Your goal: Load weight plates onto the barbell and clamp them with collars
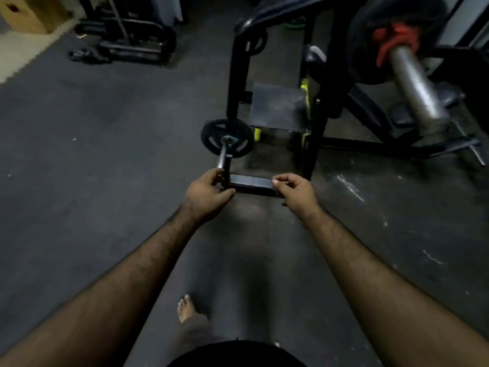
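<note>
**Reaching for the next plate, one side of the bar already clamped**

While both bare arms stretch forward and down over the dark gym floor (79, 160), the left hand (205, 193) curls its fingers round the near end of a short steel storage peg (223, 157) low on the black rack (239, 83). A small black weight plate (227, 139) sits further along that peg, just beyond the hand. The right hand (295, 190), near the rack's bottom crossbar (251, 182), holds nothing, thumb and forefinger pinched narrowly together (whether they touch the bar cannot be told).

Far right, the barbell sleeve (415, 86) juts toward the camera, a large dark plate (370, 41) on it pressed by a red collar (394, 41), blurred by motion.

Judging by this, that end looks loaded and clamped, and the work in hand is fetching a further plate from storage. The next move would call for both hands on the small plate's rim, sliding it off the peg's near end, then carrying it to the bar.
</note>
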